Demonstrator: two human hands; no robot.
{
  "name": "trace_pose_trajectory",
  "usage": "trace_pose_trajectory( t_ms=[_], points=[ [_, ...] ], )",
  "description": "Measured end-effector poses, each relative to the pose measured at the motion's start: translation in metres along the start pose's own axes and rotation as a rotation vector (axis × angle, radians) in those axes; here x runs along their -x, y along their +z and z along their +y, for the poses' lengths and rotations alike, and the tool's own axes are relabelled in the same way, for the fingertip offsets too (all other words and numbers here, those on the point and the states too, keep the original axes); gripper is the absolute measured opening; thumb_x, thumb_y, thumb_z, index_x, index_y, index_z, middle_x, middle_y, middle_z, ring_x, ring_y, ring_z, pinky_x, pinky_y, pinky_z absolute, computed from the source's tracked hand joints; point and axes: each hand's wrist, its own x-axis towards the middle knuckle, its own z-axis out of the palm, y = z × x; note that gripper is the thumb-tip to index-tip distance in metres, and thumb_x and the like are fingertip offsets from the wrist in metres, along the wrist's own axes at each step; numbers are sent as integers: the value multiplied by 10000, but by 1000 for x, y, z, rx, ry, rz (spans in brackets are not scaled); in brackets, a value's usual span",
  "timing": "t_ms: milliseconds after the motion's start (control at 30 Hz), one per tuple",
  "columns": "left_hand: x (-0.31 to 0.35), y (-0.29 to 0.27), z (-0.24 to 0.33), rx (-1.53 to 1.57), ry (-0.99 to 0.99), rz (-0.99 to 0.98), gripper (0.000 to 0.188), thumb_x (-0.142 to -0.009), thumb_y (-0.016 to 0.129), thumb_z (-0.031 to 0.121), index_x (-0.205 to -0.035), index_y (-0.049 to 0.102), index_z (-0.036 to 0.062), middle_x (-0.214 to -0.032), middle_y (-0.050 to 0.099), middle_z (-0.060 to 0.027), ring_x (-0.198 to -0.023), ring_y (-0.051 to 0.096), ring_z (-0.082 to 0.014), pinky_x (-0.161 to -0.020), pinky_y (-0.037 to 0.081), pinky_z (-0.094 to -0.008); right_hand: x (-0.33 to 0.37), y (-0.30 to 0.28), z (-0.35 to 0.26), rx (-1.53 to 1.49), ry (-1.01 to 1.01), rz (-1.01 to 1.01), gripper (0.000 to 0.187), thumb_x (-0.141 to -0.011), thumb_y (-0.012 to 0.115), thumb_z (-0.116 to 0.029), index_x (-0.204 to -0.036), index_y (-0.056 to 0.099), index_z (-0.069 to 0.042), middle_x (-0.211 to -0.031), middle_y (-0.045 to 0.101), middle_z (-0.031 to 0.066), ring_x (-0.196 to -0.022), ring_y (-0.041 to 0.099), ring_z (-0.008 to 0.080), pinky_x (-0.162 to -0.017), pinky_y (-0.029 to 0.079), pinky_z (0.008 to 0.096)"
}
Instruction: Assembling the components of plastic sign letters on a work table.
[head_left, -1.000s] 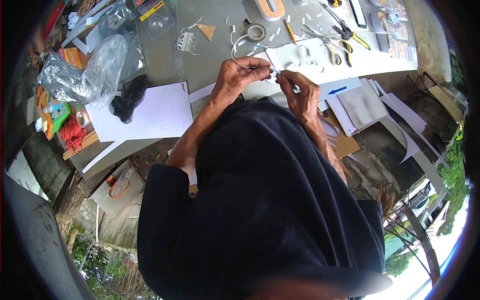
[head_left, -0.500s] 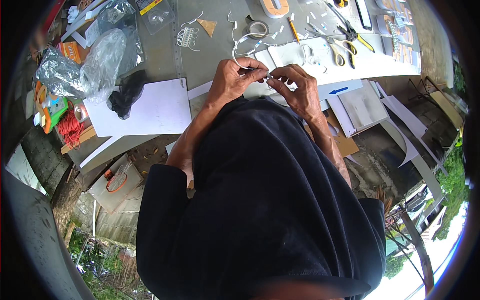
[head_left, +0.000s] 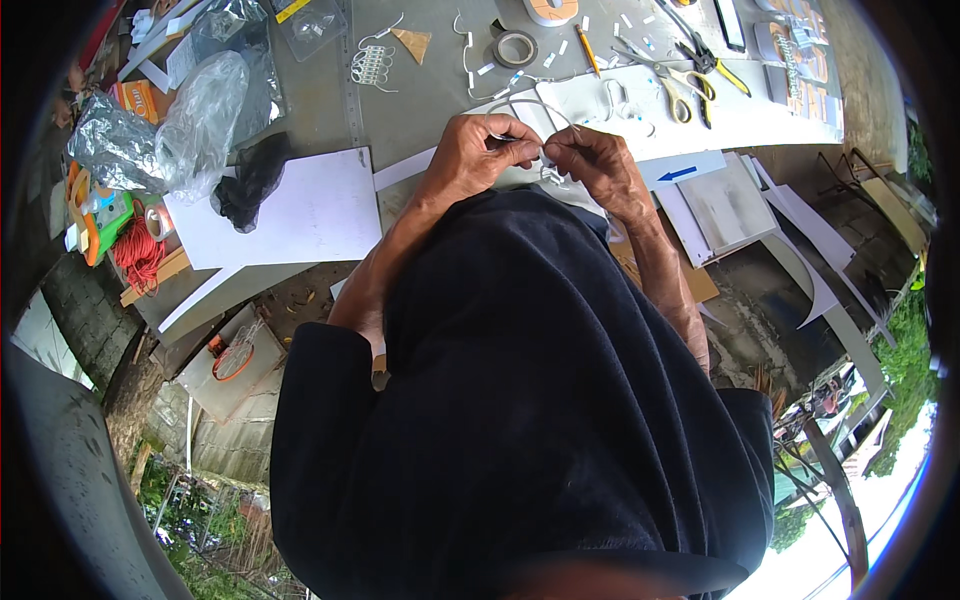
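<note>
My left hand (head_left: 474, 156) and my right hand (head_left: 600, 168) meet above the table's near edge, close to my dark shirt. Thumb and fingers of both are pinched on a thin white wire (head_left: 530, 100), which bows up in a loop between them. Its ends at the fingertips are too small to make out. Just under the right fingers a small pale piece (head_left: 551, 175) shows. Beyond the hands lies a string of small white light modules (head_left: 468, 55) on wire, beside a roll of grey tape (head_left: 515, 65).
Yellow-handled pliers (head_left: 733, 78), scissors (head_left: 660, 70) and a pencil (head_left: 588, 50) lie at the back right, among small white strips. A bundle of white wire (head_left: 371, 66) is at back left. Clear plastic bags (head_left: 205, 120), black mesh (head_left: 250, 190) and a white sheet (head_left: 320, 215) occupy the left.
The wire that rose from my left hand now arches across to my right fingers. My right hand has turned and its fingers have closed in more; my left has barely moved.
</note>
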Motion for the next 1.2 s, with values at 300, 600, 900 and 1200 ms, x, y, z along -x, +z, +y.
trace_pose_trajectory(
  t_ms=[300, 600, 900, 1200],
  points=[
    [-10, -24, -21, 95, -207, 183, 195, -895, 782, 163, -937, 745, -24, -803, 747, -100, -693, 701, -126, -636, 567, -253, -31, -57, 44, 775, -354, 921, 399, -957, 464, 47, -1318, 613, -38, -1185, 688, 162, -1002, 727, 267, -875, 590, 388],
    [-30, -23, -30, -249, -287, 166, 271, -847, 781, 254, -883, 760, -14, -738, 742, -88, -634, 698, -120, -617, 553, -258, -8, 42, 50, 324, -345, 372, 312, -871, 797, -190, -1088, 644, -25, -1030, 712, 166, -945, 707, 336, -826, 560, 426],
    [-62, -26, -48, -468, -166, 78, 256, -842, 767, 276, -841, 779, 20, -656, 723, -54, -607, 710, -130, -628, 561, -271, -36, 52, 79, 265, -359, 469, 228, -877, 766, -116, -1069, 677, -31, -892, 710, 134, -752, 716, 284, -671, 574, 369],
    [-82, -36, -55, -705, -76, -7, 299, -803, 778, 350, -856, 793, 56, -633, 698, -111, -596, 693, -229, -618, 544, -357, -51, 60, 86, 318, -370, 557, 167, -879, 752, -137, -1006, 699, -42, -874, 698, 119, -720, 714, 285, -632, 563, 376]
  ],
)
